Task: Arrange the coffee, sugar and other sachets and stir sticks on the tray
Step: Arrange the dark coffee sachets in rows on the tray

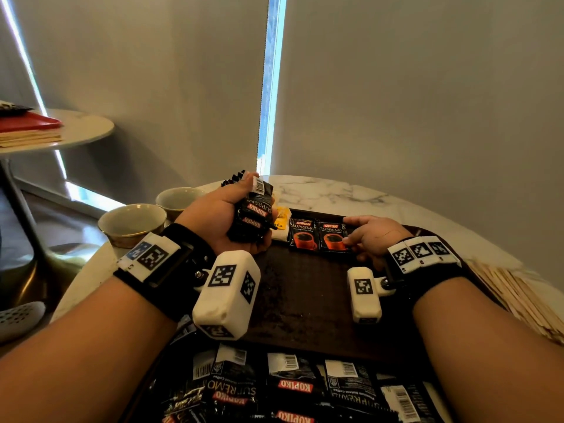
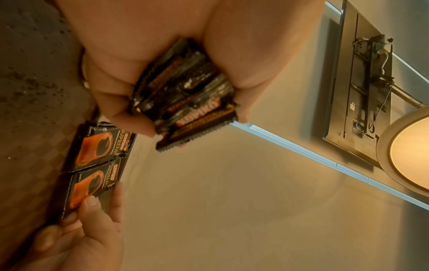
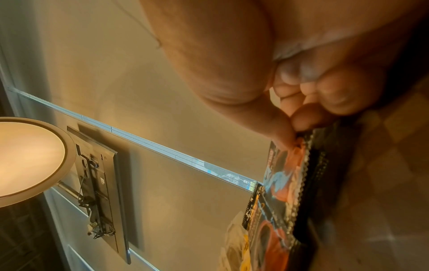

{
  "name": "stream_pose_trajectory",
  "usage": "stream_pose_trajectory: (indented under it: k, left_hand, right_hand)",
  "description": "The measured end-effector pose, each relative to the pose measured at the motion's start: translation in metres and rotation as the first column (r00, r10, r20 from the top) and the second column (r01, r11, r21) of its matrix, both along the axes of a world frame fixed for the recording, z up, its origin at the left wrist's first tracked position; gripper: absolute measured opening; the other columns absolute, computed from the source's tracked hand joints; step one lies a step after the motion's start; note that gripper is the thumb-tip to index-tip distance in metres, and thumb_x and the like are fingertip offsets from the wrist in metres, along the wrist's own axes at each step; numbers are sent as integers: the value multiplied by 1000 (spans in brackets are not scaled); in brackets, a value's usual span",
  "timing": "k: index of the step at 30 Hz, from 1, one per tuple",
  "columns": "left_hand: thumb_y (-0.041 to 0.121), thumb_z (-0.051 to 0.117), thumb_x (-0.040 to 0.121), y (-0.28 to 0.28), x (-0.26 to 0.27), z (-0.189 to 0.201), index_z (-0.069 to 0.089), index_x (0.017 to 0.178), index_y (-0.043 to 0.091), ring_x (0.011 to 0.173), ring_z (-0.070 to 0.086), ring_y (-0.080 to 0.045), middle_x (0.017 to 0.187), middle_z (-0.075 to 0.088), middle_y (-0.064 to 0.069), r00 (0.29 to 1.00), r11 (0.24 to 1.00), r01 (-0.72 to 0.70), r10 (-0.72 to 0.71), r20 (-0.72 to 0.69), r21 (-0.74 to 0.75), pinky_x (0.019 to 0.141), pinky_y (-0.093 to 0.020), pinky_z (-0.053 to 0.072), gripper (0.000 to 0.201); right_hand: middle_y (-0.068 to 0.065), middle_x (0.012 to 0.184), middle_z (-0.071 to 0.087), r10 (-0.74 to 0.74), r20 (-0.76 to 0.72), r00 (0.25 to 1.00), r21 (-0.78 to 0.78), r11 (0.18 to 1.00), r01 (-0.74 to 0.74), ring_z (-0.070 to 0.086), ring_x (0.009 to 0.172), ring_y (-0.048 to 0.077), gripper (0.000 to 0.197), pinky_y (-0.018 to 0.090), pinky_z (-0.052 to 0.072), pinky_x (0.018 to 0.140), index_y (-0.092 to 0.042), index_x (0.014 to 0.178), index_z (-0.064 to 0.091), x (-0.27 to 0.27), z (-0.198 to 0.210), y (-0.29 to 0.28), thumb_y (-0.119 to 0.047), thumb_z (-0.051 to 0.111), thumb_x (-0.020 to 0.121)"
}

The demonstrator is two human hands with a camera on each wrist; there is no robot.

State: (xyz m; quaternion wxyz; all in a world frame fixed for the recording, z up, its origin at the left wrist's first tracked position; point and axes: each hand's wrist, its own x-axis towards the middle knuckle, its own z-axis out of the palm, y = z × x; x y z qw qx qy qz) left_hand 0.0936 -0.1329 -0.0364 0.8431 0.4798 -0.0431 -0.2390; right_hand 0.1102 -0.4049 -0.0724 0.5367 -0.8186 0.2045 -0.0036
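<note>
left hand [image 1: 232,218]: clenched round a bundle of coffee sachets [image 1: 253,213], held up above the tray's far-left part. Looks like a feed stock, so the other hand can lay them one at a time.
right hand [image 1: 374,236]: thumb and fingers pinching the right edge of the placed sachet [image 1: 332,238], flat on the tray. Judging by the grip, it's being squared against its neighbour.
neighbour sachet [image 1: 303,236]: just left of it, edges touching or nearly so, face up, same orientation. A row is being built left to right.
tea sachet [image 1: 282,222]: yellow and white, left end of the row, partly hidden behind the bundle.
tray [image 1: 305,300]: dark, centre bare. Row sits along the far edge, probably to leave room for other kinds.
loose sachets [image 1: 293,389]: heap at the near edge, mostly back side up, unsorted.
stir sticks [image 1: 518,297]: pile to the right, off the tray as far as I can tell, untouched.
cups [image 1: 134,222]: two, far left on the table.
progress: early, most items not yet arranged.
</note>
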Motion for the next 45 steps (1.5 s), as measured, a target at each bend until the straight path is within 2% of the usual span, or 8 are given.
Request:
stream_pose_trajectory:
  k: [3,11,20,28,34,38,41,45]
  left_hand:
    - [52,63,81,2,0,0,63,109,6,70,62,-18,82,64,-7,999,999,11,-9,-52,32,59,-33,50,55]
    - [34,57,71,4,-4,1,64,101,0,69,58,-16,87,60,-6,993,999,51,-52,-106,-16,64,-31,41,46]
    - [28,52,75,2,-7,3,58,120,1,78,65,-20,98,65,-9,993,999,15,-20,-113,-46,69,-34,48,52]
    - [17,50,91,1,-10,4,58,116,2,80,70,-31,94,70,-20,998,1000,-6,5,-60,-14,67,-42,60,30]
    - [16,60,73,1,-10,4,58,106,1,71,70,-28,85,70,-18,1000,999,19,-19,-17,-34,66,-39,60,37]
    - [19,60,76,0,-11,6,58,105,0,68,70,-26,81,70,-18,999,996,43,-42,6,-73,71,-38,57,35]
    - [20,55,85,-1,-14,8,57,108,0,65,69,-24,80,70,-17,999,994,53,-52,15,-95,64,-33,59,30]
    - [24,50,96,-2,-17,8,58,106,2,63,69,-23,81,70,-16,998,995,60,-60,8,-82,62,-30,59,26]
  right_hand:
    - [18,112,67,4,-7,1000,11,1000,-4,60,75,21,55,31,47,53,-19,130,60,-1,1,1,13,62,85]
    - [18,99,67,-42,0,999,86,995,42,57,61,20,57,30,44,44,-13,135,56,0,1,1,16,57,85]
    - [20,101,67,-85,24,996,136,987,81,59,62,22,47,32,47,47,-11,126,57,-3,2,4,14,59,86]
    - [7,89,67,-74,173,982,-5,997,76,54,62,18,24,32,44,50,-19,108,66,-3,16,2,-12,72,85]
    - [-3,80,64,227,409,884,-76,974,-215,56,65,11,26,22,44,47,-27,100,73,-40,67,34,-5,71,86]
    - [3,92,69,495,341,800,-247,868,-431,64,65,2,33,13,49,56,-26,107,72,-73,93,61,-1,68,87]
    - [6,101,68,573,315,756,-323,814,-483,67,87,17,38,28,59,76,-37,102,72,-80,95,73,-3,72,84]
    - [1,102,67,569,331,753,-339,816,-468,63,82,13,43,43,59,88,-48,94,74,-75,84,77,-8,78,79]
